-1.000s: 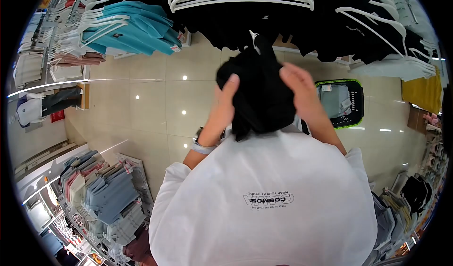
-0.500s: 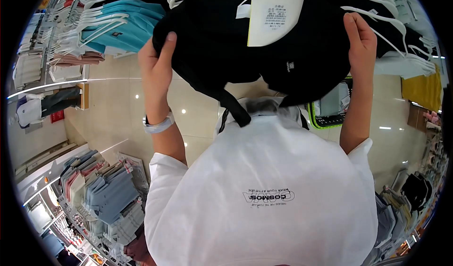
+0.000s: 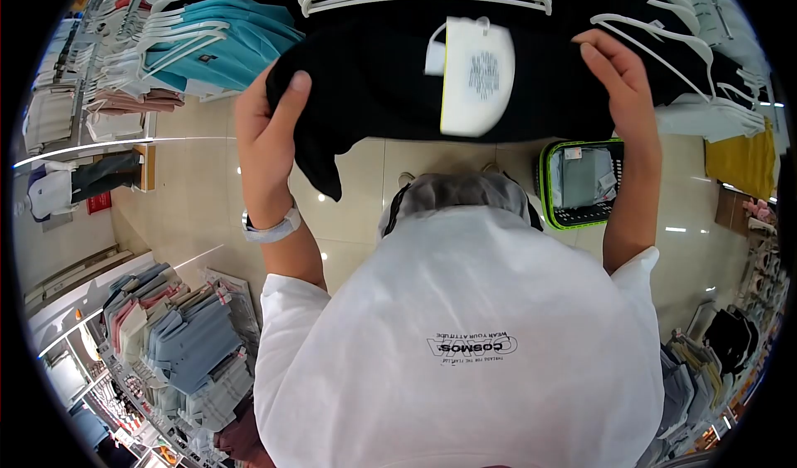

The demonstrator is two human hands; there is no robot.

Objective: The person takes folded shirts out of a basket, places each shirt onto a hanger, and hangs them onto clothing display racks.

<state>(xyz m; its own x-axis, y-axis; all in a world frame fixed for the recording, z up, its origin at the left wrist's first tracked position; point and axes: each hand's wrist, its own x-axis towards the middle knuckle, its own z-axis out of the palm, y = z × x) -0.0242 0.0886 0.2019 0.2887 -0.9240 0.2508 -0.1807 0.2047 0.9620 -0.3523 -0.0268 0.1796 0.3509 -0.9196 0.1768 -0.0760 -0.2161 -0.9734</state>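
Note:
A black garment (image 3: 374, 78) is stretched between my hands in front of the hanging black clothes. My left hand (image 3: 272, 127) grips its edge at the left, thumb on top, and a loose flap dangles below that hand. At the right, my right hand (image 3: 618, 73) pinches the garment's other edge between thumb and fingers. A white paper tag (image 3: 480, 78) with small print and a yellow edge hangs at the garment's middle, slightly blurred.
White hangers (image 3: 423, 3) with black clothes hang ahead, teal shirts (image 3: 220, 44) at the upper left. A green-rimmed black basket (image 3: 544, 186) holding packaged clothing stands on the floor at the right. Folded shirts (image 3: 191, 335) fill a rack at lower left.
The black garment went from bunched between my hands to spread wide as they moved apart. Over the last half second its tag has swung lower, and the basket shows more fully.

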